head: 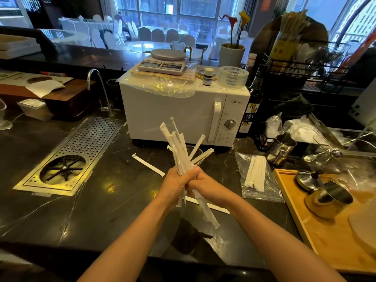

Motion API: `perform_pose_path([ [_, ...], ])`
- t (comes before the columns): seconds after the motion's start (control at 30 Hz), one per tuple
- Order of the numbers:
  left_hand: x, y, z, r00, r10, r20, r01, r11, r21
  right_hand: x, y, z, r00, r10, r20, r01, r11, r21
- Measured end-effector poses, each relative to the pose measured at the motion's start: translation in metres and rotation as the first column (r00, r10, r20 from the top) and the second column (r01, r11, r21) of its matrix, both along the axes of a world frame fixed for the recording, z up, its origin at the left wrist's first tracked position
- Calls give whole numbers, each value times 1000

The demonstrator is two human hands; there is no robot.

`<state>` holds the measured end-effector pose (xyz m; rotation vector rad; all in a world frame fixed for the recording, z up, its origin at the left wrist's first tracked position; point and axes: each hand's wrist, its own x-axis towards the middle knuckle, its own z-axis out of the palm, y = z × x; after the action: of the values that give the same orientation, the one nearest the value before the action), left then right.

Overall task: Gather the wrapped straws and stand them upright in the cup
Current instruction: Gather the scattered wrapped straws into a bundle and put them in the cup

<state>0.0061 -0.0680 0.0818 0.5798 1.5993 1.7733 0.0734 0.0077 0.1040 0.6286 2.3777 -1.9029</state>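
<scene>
A bundle of white paper-wrapped straws (pixel 179 147) fans upward above the dark counter, and both hands hold it. My left hand (pixel 175 184) wraps the bundle's middle from the left. My right hand (pixel 205 186) clasps it from the right, with straw ends sticking out below the fists. Behind the bundle stands a clear glass cup (pixel 198 153), mostly hidden, with two straws leaning in it. One wrapped straw (pixel 148 164) lies flat on the counter to the left. Another straw (pixel 215 207) lies under my right wrist.
A plastic bag of more wrapped straws (pixel 257 176) lies to the right. A white microwave (pixel 183 115) stands behind the cup. A steel rinser tray (pixel 71 155) is set into the counter at left. A wooden tray (pixel 301 220) with metal cups sits at right.
</scene>
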Motion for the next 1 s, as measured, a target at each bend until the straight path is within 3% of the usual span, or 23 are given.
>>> perform_pose_path([
  [0.27, -1, -5, 5, 983, 133, 130, -138, 990, 35, -6, -5, -7, 999, 3, 32, -6, 994, 105],
  [0.47, -5, -9, 6, 966, 196, 168, -205, 978, 37, -6, -10, -5, 998, 67, -14, -60, 957, 285],
  [0.7, -18, -18, 4, 964, 260, 58, -261, 965, 1, -7, -11, -9, 986, 140, -94, -99, 930, 353],
  [0.87, -31, -25, 2, 964, 264, -42, -263, 965, 16, -8, -2, -14, 997, 66, -36, -50, 939, 340],
  [1.0, -35, -30, 3, 948, 317, 0, -316, 947, 64, -3, 14, -18, 1000, 20, 8, -22, 927, 374],
])
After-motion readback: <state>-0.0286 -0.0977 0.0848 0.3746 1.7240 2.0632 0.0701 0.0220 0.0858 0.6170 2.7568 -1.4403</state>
